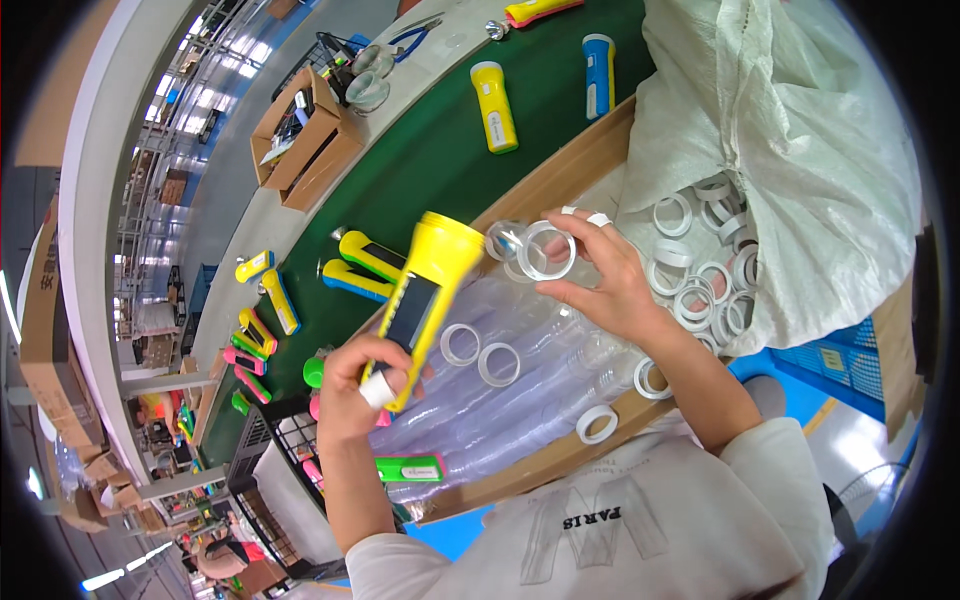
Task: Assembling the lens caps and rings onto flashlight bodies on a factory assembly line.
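Observation:
My left hand (362, 392) is closed around the lower part of a yellow flashlight (432, 262) with a dark panel on its side; its wide head points up and away from me. Between the thumb and fingers of my right hand (612, 275) is a white ring (547, 278), with a clear lens cup (503, 238) just beyond it, close to the flashlight's head. Whether the cup touches the ring I cannot tell. White wraps cover some fingertips. Below my hands, loose white rings (500, 364) lie on clear plastic sleeves (520, 425) in a cardboard box (560, 172).
A white woven sack (770, 110) spills several rings (692, 305) at the right. Beyond the box runs a green conveyor belt (420, 165) carrying flashlights, including a yellow one (494, 108) and a blue one (599, 78). A small carton (310, 145) and pliers (415, 38) sit on the ledge.

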The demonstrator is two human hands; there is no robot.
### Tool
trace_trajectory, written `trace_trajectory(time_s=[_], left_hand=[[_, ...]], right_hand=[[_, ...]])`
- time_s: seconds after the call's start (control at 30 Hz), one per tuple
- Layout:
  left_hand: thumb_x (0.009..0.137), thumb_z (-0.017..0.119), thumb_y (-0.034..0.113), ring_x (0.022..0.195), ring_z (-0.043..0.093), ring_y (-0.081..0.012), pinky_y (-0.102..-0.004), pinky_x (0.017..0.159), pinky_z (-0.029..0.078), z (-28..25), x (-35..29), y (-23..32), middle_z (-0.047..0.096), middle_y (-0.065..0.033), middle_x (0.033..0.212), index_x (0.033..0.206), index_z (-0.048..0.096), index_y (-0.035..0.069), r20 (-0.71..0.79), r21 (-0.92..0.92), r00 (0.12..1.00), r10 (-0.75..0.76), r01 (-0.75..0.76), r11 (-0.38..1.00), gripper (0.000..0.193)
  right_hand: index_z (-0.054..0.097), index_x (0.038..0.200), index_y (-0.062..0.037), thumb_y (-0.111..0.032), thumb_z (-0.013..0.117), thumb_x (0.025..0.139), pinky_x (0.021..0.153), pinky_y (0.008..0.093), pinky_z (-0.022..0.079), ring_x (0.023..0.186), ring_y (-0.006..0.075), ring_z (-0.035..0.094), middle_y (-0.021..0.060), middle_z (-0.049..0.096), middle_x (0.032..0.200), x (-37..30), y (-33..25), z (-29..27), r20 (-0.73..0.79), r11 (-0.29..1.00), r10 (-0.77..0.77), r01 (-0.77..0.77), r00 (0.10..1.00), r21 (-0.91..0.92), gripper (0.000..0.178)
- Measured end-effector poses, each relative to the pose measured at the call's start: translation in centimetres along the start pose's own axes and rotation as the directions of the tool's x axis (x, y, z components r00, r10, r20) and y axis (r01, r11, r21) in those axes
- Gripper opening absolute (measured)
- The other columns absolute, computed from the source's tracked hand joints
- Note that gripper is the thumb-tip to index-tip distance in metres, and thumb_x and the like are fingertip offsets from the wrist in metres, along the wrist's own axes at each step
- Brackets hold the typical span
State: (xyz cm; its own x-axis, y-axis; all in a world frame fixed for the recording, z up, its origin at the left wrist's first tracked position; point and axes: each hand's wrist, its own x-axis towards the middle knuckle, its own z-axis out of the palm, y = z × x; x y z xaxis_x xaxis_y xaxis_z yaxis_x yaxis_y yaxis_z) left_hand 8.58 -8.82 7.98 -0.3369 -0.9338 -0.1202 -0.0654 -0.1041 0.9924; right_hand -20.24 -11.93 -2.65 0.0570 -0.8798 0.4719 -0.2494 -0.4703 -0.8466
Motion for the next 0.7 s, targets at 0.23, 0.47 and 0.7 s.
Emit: trace_trajectory(time_s=[0.23,0.47,0.7], left_hand=[[0.073,0.071,0.000,0.077,0.061,-0.0192,-0.0298,0.063,0.046,2.0,-1.8,3.0,0.062,-0.0089,0.088,0.089,0.068,0.003,0.261,0.351,0.965,-0.010,-0.086,0.932,0.016],[0.070,0.072,0.003,0.078,0.058,-0.0250,-0.0335,0.065,0.043,3.9,-1.5,4.1,0.057,-0.0108,0.091,0.096,0.070,0.010,0.434,0.551,0.900,-0.049,-0.222,0.804,0.027],[0.069,0.070,0.001,0.099,0.062,-0.0231,-0.0294,0.086,0.046,3.0,-2.4,4.5,0.061,-0.0117,0.112,0.128,0.050,0.006,0.064,0.612,0.993,-0.095,0.036,0.790,0.062]], right_hand=[[0.042,0.135,-0.0046,-0.003,0.081,0.067,0.092,0.0352,0.050,0.108,0.0268,0.061,0.0144,0.057,0.126,-0.7,-1.6,-0.6,0.049,0.998,-0.035,0.033,0.998,0.048,0.078],[0.045,0.132,-0.0062,-0.003,0.079,0.066,0.088,0.0379,0.049,0.106,0.0348,0.056,0.0166,0.056,0.122,-1.5,-1.4,-0.3,0.127,0.987,-0.144,0.152,0.981,-0.052,0.074],[0.059,0.107,-0.0043,-0.022,0.082,0.067,0.085,0.0394,0.049,0.104,0.0346,0.058,0.0145,0.060,0.119,-1.3,-1.4,-1.8,0.226,0.991,-0.115,0.126,0.967,-0.035,0.049]])
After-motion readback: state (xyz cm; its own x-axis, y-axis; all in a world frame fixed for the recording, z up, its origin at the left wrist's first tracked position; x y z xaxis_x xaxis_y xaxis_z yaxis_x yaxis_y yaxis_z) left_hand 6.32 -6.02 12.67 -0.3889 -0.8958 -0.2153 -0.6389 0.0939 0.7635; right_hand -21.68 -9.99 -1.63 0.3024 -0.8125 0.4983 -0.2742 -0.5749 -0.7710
